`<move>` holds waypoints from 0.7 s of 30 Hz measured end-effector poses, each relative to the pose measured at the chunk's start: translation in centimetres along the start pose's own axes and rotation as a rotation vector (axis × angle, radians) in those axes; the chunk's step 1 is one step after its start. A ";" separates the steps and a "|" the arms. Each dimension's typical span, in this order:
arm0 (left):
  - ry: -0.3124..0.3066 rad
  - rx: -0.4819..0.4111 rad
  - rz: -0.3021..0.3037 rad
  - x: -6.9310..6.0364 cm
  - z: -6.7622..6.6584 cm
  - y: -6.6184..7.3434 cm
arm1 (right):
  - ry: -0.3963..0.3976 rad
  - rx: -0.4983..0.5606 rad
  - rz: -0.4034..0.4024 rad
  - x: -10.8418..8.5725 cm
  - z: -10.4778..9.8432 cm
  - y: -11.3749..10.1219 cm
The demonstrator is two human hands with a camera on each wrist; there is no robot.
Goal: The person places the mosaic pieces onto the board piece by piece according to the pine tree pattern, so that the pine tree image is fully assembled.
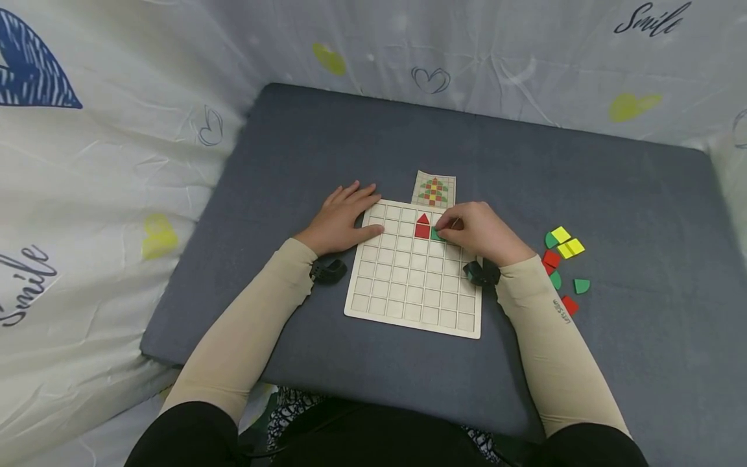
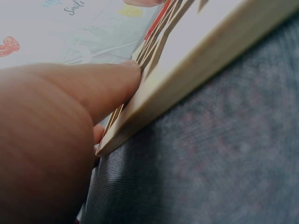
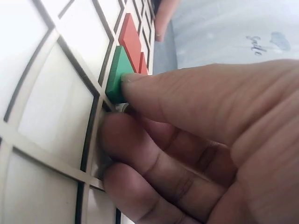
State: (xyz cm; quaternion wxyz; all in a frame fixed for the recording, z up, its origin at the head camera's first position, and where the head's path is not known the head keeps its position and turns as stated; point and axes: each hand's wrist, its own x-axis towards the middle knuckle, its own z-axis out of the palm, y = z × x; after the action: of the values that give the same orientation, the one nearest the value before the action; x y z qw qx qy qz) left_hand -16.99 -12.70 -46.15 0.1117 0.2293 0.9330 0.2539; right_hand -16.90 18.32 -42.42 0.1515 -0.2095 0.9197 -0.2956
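Observation:
A pale wooden grid board point(image 1: 408, 329) lies on the table, its square cells framed by raised lines. In its upper part sit a red triangle tile point(image 1: 423, 219) and, just below, a red square tile point(image 1: 422, 231). My right hand point(image 1: 475, 230) pinches a green quarter-circle tile point(image 3: 117, 77) at the cell right of the red square; the thumb is on it, the other fingers curled. Spread over the board's upper left edge, my left hand point(image 1: 343, 219) rests with fingers straight. Its thumb point(image 2: 112, 84) lies on the board's rim.
A pattern card point(image 1: 434, 188) with a coloured tree design lies behind the board, partly overlapped by it. Loose yellow tiles point(image 1: 570, 248), red tiles point(image 1: 569, 305) and green tiles point(image 1: 581, 286) lie on the grey table point(image 1: 653, 259) to the right, some near the right forearm.

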 end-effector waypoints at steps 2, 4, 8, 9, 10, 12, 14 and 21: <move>0.004 0.000 -0.001 0.0 -0.2 0.0 | -0.002 -0.004 0.005 0.0 -0.2 -0.2; 0.009 -0.001 -0.002 0.0 -0.3 0.0 | -0.003 -0.006 0.011 0.0 -0.5 -0.3; 0.013 0.004 -0.001 0.1 -0.2 -0.1 | 0.000 -0.019 0.014 -0.1 -0.7 -0.4; 0.012 0.007 -0.002 0.1 -0.1 -0.1 | -0.001 -0.022 0.018 -0.2 -0.7 -0.4; 0.009 0.010 -0.003 0.1 0.0 -0.1 | -0.004 -0.022 0.021 -0.3 -0.7 -0.4; 0.004 0.015 -0.003 0.0 0.1 -0.1 | -0.011 -0.022 0.026 -0.5 -0.8 -0.3; 0.002 0.017 -0.001 0.0 0.1 -0.1 | -0.014 -0.019 0.033 -0.7 -0.9 -0.3; 0.009 0.022 0.009 0.1 0.1 -0.1 | -0.003 -0.016 0.038 -1.7 -1.7 -0.3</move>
State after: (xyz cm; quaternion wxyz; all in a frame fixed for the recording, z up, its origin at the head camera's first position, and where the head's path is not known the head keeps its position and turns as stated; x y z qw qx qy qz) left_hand -17.07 -12.67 -46.34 0.1037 0.2335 0.9352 0.2452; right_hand -15.98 19.72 -40.67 0.1571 -0.1935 0.9256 -0.2850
